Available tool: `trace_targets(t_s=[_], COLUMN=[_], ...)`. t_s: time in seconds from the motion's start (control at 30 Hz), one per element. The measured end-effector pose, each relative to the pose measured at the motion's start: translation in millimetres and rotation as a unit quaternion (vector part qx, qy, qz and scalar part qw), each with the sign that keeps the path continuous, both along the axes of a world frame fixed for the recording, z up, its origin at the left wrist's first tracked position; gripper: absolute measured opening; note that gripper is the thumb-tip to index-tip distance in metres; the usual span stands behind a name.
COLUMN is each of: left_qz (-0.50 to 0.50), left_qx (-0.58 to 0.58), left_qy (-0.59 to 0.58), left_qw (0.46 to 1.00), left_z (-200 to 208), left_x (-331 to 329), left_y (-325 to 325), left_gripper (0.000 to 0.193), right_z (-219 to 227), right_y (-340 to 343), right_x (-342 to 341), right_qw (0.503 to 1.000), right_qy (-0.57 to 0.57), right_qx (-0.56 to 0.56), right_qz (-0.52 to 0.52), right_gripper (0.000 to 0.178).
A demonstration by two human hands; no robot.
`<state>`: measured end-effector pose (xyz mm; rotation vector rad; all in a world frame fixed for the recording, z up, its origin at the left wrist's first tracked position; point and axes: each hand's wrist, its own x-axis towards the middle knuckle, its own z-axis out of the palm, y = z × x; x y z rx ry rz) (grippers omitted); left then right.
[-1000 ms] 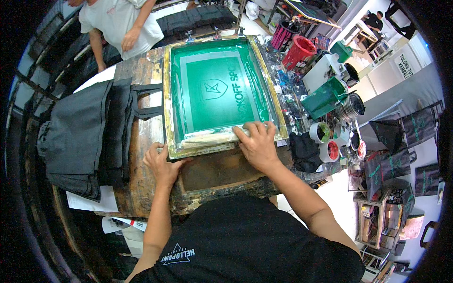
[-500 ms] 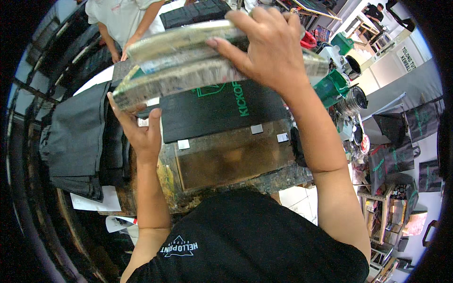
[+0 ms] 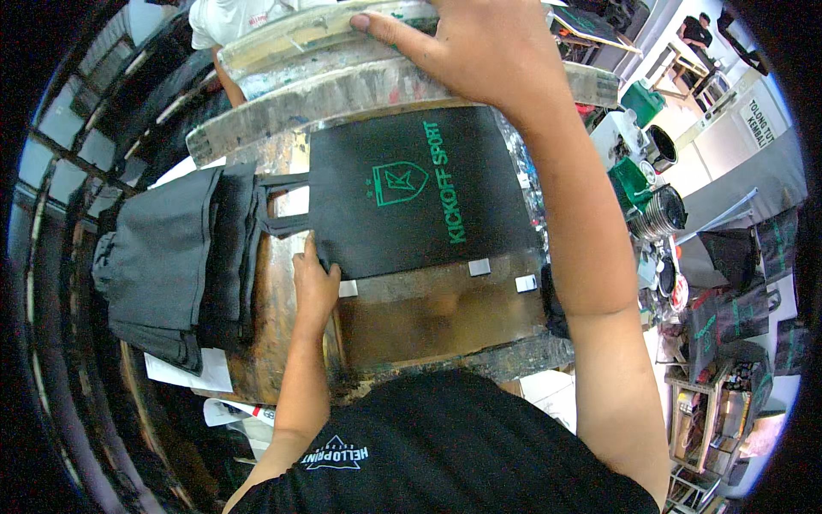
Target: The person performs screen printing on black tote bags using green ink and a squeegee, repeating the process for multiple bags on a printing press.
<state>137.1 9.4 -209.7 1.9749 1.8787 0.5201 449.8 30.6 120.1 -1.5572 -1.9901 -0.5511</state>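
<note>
The black bag (image 3: pixel 411 197), printed with a green shield and lettering, lies flat on the stained worktop (image 3: pixel 428 321), beside a stack of black bags (image 3: pixel 163 257) at far left. The left hand (image 3: pixel 313 283) pinches its lower-left corner. The right hand (image 3: pixel 488 51) grips the raised screen frame (image 3: pixel 342 86) above it.

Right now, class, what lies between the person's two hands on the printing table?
In the head view, the black printed bag lies between the left hand at its lower corner and the right hand holding up the screen frame.
</note>
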Motion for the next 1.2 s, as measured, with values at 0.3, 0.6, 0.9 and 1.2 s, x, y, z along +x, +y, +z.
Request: trace_targets(t_s=[0.3,0.6,0.9,1.2], left_qz=[-0.031,-0.054,0.056,0.344], left_qx=[0.089,0.149,0.148,0.333], left_qy=[-0.007,-0.262,-0.191,0.263], left_qw=[0.995,0.952,0.969,0.838], left_z=[-12,181,252,169], left_x=[-24,-89,-316,-461], left_y=[29,106,160,178], left_gripper=[0.057,0.060,0.062,0.063], right_z=[3,2,-28,-24], right_y=[-16,0,19,25], right_x=[-10,-5,2,6], right_qw=[0.998,0.996,0.989,0.994], right_qy=[0.018,-0.008,-0.061,-0.022], right_qx=[-0.057,-0.076,0.135,0.104], right_qz=[-0.018,-0.045,-0.012,-0.004], right_gripper=[0.067,0.069,0.057,0.059])
